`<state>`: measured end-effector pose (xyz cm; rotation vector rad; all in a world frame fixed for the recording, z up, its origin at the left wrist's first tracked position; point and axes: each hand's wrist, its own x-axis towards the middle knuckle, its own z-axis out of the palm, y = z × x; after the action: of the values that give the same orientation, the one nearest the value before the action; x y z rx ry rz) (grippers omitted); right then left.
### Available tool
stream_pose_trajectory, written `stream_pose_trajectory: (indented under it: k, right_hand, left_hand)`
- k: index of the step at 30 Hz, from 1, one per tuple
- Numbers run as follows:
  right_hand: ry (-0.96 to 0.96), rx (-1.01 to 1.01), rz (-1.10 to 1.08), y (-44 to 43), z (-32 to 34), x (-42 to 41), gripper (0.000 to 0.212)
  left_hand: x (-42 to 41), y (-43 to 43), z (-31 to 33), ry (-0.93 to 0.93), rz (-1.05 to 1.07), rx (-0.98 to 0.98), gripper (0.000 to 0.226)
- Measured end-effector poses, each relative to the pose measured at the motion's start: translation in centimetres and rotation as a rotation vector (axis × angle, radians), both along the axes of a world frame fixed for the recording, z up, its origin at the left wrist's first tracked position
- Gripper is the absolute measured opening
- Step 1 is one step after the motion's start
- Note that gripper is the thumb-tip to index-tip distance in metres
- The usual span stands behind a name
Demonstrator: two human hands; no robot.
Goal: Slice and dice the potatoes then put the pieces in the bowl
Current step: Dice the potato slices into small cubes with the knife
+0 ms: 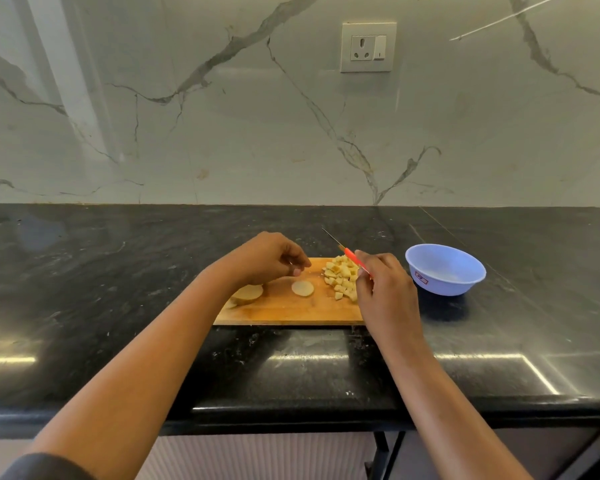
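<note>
Standing at the black stone countertop (118, 271), I face a white marble wall (222, 133) veined in grey, with a socket plate (368, 46) set high on it. A wooden cutting board (291, 311) lies flat on the counter in front of me, its long side toward me. A pale blue plastic bowl (444, 285) sits upright on the counter just to the right of the board, apart from it, and I can see no pieces in it.

My left hand (264, 258) hangs over the far left part of the board, fingers loosely curled and pointing down, holding nothing that I can see. Its fingertips are just above and left of the slice. My right hand (385, 289) is over the board's right end, fingers wrapped around the red handle of the knife (347, 252), whose thin blade points away from me and to the left, raised off the board above the cut pieces.

An uncut chunk of potato (247, 293) rests on the board's left end, cut face up, partly under my left wrist. A heap of potato dice (342, 275) lies on the board's right side, beside my right hand. Between chunk and heap, one round potato slice (302, 288) lies flat on the wood.
</note>
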<state>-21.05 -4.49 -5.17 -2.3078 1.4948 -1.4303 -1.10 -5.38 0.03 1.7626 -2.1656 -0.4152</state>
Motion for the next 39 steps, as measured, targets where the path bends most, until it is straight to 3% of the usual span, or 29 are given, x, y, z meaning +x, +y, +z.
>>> stream_pose_trajectory:
  k: [4,10,16,30,39]
  right_hand:
    - [0.024,0.007,0.050,1.5,0.1,0.2,0.033]
    - [0.054,0.082,0.067,3.5,0.0,-0.6,0.034]
    - [0.130,0.225,0.098,4.5,1.5,-1.4,0.036]
    - [0.495,0.317,0.221,3.6,4.4,-0.2,0.040]
    - [0.580,0.337,0.222,6.2,5.5,-2.9,0.038]
  left_hand:
    - [-0.1,2.4,-1.6,-0.225,0.056,-0.126,0.032]
    - [0.1,4.6,-3.6,-0.416,-0.138,-0.138,0.044]
    - [-0.1,4.8,-3.7,-0.428,-0.144,-0.145,0.045]
    - [-0.1,4.8,-4.0,-0.409,-0.095,-0.181,0.046]
    - [-0.4,4.8,-3.9,-0.437,-0.060,-0.210,0.047]
